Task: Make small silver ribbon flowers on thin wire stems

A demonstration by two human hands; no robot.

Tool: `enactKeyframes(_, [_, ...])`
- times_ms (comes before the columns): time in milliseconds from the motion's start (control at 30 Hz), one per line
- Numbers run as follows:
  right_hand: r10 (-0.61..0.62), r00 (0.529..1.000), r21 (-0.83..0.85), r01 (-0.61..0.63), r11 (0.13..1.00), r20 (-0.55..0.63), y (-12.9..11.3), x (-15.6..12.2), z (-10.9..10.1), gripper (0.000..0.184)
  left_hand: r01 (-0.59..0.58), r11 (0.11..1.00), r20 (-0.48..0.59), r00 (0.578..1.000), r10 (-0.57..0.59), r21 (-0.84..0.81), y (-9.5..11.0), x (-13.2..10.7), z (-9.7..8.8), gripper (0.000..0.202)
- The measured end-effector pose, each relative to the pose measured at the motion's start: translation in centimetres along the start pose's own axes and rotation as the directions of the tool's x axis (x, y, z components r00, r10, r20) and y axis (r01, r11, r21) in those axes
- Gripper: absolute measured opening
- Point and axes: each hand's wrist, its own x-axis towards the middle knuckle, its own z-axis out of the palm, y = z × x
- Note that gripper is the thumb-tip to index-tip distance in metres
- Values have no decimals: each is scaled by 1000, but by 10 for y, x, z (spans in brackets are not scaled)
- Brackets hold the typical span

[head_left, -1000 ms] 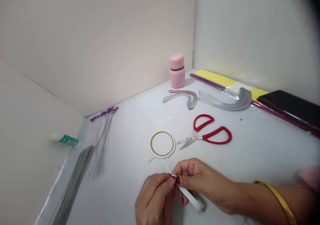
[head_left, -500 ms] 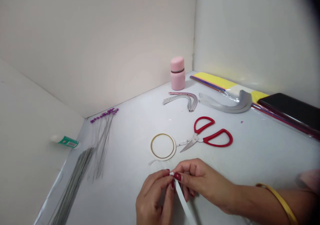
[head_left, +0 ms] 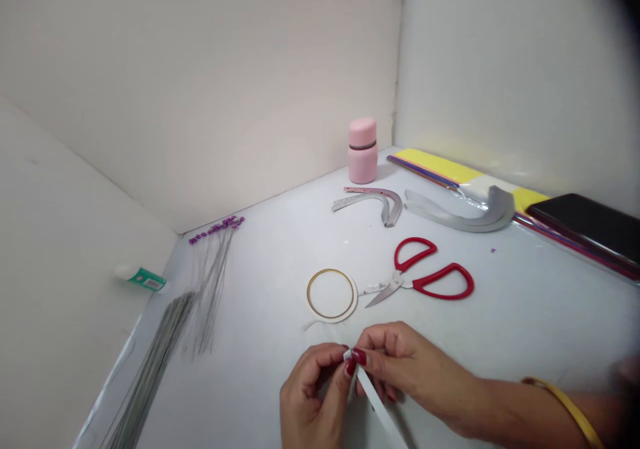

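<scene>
Low in the middle of the view, my left hand [head_left: 313,399] and my right hand [head_left: 407,366] meet with their fingertips pinched together on the end of a narrow white paper strip [head_left: 377,406]. The strip runs down and to the right from the pinch, out past the lower edge. A gold bangle [head_left: 567,406] is on my right wrist. Just beyond the fingers lies a thin ring of tape [head_left: 331,294], and red-handled scissors [head_left: 425,279] lie to its right, blades towards the ring.
On the white table [head_left: 525,302], a pink jar [head_left: 363,150] stands in the far corner. Curved grey strip bundles [head_left: 465,212] and coloured paper strips [head_left: 440,166] lie beyond the scissors, a dark phone [head_left: 590,226] at far right. Thin wires [head_left: 165,342] with purple beads [head_left: 217,228] lie left, beside a glue tube [head_left: 143,278].
The fingertips have kept working the strip's end, whose long part swung from sideways to pointing down and right. The camera view shifted slightly, so everything sits a little further right.
</scene>
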Motion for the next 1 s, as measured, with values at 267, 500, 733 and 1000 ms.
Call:
enactKeyframes(267, [-36,998,-11,36,999,50,1,3,3,26,224,941,-24,971,-237,-253,-6,2,3,19])
enactKeyframes(500, [-12,999,-32,14,999,50,-2,0,3,25,-303,936,23,952,304,180,-4,0,-5,19])
enactKeyframes(733, [-21,999,-46,23,999,43,-1,-1,1,20,-280,927,76,960,269,248,-7,3,-10,19])
enactKeyframes(1000, [-158,987,-386,144,911,-5,2,-3,0,13,-314,911,94,949,300,266,-6,2,-7,20])
